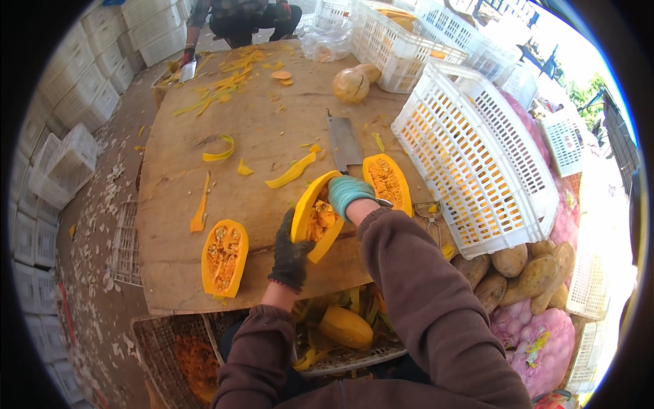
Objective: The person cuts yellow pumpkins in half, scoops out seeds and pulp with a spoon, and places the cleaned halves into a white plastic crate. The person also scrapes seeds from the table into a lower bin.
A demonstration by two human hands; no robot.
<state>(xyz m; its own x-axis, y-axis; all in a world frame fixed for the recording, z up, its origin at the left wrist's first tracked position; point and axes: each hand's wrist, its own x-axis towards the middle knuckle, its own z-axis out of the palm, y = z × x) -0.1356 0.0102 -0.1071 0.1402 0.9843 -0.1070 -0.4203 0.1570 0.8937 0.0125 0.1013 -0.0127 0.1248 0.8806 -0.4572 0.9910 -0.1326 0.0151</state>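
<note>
A peeled pumpkin half (319,220) with stringy orange pulp is tilted up over the wooden table (168,179). My left hand (290,250), in a dark glove, grips its left side. My right hand (352,195), in a teal glove, is curled at the upper part of its hollow; a small metal piece (384,203) shows by the wrist, and whether the fingers hold it is hidden. Another seeded half (386,179) lies just behind that hand. A third half (224,258) rests cut side up at the left. Beyond my hands lies a cleaver (345,140), its handle partly covered.
A white plastic crate (460,163) leans at the right, above unpeeled pumpkins (531,276). Below the table edge, one crate (352,365) holds peelings and a peeled pumpkin (345,327); another (163,342) holds pulp. Across the table, a person (240,20) holds a blade (188,71).
</note>
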